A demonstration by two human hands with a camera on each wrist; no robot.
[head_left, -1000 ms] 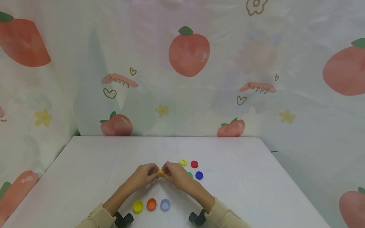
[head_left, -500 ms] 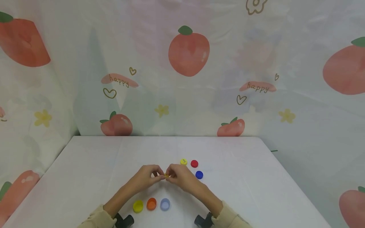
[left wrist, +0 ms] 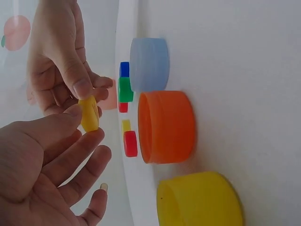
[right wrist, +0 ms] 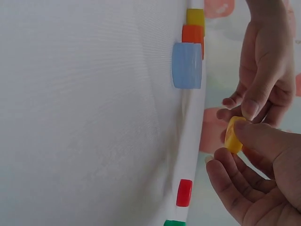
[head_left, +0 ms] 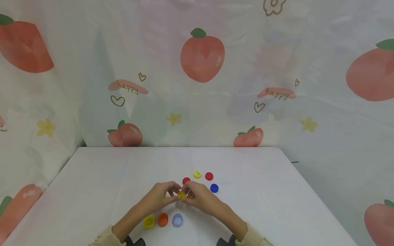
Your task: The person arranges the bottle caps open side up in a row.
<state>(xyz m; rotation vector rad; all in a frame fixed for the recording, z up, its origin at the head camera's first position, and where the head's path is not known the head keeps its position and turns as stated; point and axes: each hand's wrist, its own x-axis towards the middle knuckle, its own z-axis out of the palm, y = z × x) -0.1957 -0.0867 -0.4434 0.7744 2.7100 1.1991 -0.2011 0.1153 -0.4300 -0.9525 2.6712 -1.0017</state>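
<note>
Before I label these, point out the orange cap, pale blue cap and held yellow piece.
Orange cap [left wrist: 175, 127]: left wrist view, side wall.
Pale blue cap [right wrist: 187, 66]: right wrist view, side wall.
Held yellow piece [head_left: 182, 195]: head view, centre.

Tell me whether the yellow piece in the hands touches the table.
No: the left hand and right hand hold the yellow piece up off the table.

Six small caps [head_left: 182, 195]: two red [head_left: 209, 176], two yellow [head_left: 197, 174], one blue [head_left: 214, 188], one green [left wrist: 125, 89]. Three larger caps [head_left: 163, 219].
</note>
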